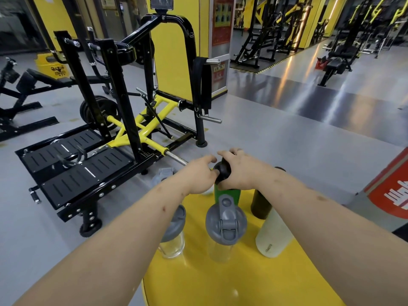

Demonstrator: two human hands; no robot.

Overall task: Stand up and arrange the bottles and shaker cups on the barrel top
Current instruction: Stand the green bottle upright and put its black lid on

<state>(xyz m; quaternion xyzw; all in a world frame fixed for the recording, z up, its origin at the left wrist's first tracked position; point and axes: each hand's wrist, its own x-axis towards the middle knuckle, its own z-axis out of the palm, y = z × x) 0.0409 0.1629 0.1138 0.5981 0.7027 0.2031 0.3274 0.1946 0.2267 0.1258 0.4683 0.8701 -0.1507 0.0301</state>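
A yellow barrel top point(220, 281) carries several upright containers. My right hand point(238, 171) grips the black cap of a green bottle point(220, 194) at the far edge. My left hand point(199, 175) touches the same cap from the left with its fingertips. In front stands a clear shaker cup with a grey lid point(225, 224), and another clear shaker cup point(174, 235) stands at the left edge, half hidden by my left arm. A cream bottle point(273, 237) and a dark olive bottle point(261, 204) stand on the right. A grey-lidded cup point(164, 175) shows behind my left wrist.
A black and yellow weight machine point(123, 120) stands on the grey floor to the left of the barrel. A red and grey object point(390, 195) is close on the right. More gym machines fill the far background.
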